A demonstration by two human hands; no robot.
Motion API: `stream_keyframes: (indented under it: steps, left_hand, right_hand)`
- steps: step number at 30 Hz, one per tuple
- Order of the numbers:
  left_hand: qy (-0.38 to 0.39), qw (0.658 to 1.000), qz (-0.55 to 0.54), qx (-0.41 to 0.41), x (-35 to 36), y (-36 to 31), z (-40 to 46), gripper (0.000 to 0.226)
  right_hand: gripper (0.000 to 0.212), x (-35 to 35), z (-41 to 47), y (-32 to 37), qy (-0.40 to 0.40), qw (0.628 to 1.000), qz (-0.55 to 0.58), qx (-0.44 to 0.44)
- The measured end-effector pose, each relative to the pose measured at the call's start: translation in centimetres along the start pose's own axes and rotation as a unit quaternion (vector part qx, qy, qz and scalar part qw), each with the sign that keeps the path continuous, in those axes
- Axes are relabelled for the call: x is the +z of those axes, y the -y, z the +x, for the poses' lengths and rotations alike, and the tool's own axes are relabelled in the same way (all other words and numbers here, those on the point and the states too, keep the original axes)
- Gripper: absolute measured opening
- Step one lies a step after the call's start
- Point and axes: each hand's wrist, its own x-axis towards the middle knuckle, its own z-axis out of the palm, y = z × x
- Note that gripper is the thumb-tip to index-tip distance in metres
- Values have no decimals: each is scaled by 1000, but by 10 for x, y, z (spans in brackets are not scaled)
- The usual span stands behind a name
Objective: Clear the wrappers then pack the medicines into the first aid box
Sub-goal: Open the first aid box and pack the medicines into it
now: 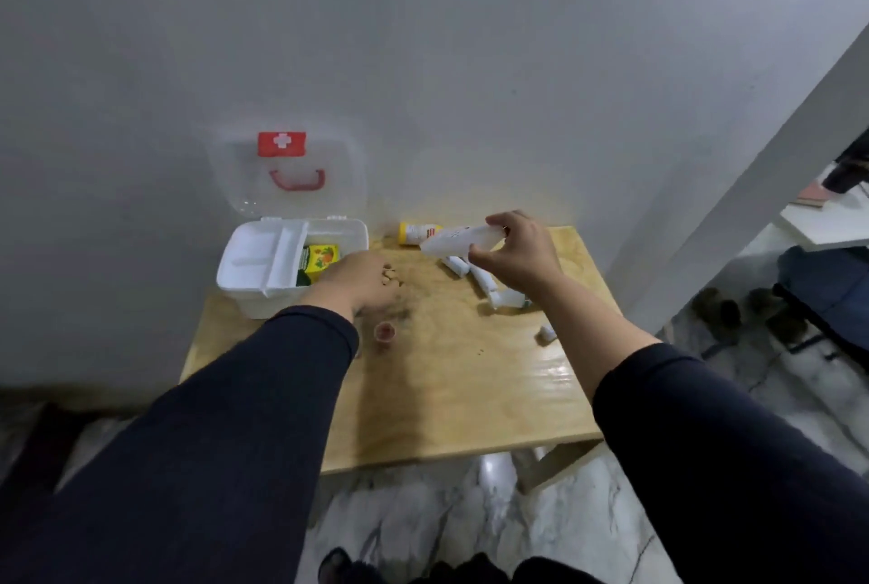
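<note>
White bottle [458,239] up over table [470,395], lying sideways, right hand [522,254] pinching one end. Box [282,273] open at left, tray pushed aside, yellow carton [319,261] inside. Best: carry bottle across level, lay beside carton. Left hand [362,280] by box, fingers curled under: grip unreadable. Tubes [479,277] partly behind right hand; yellow-capped bottle [416,231] blurred; small red cup [384,332] unclear.

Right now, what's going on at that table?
A person is packing a first aid box that sits open on the table. The right hand holds a white bottle above the table. The left hand hovers beside the box, loosely curled. A green-yellow carton is already inside; white tubes and a yellow-capped bottle remain out.
</note>
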Motion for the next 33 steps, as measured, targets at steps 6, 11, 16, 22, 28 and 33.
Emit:
stream_keyframes:
  steps: [6,11,16,22,28,33]
  left_hand:
    - [-40,996,-11,-82,-21,84,-4,50]
    - [-44,995,7,-91,-25,138,6,72]
    - [-7,996,8,-92,-23,176,14,99]
    - [-18,997,74,-26,-18,185,20,90]
    - [-41,993,107,-8,-14,188,20,86]
    - [-43,991,127,-16,-12,188,22,90]
  right_hand:
    - [55,57,24,66,65,996,5,-66]
    - [58,104,43,99,112,990,-7,-90]
    - [61,143,58,111,162,983,-47,-78]
    - [60,181,66,122,211,970,-92,-74]
    - [55,211,72,125,217,971,-83,-50]
    - [47,220,71,125,184,978,-85,-49]
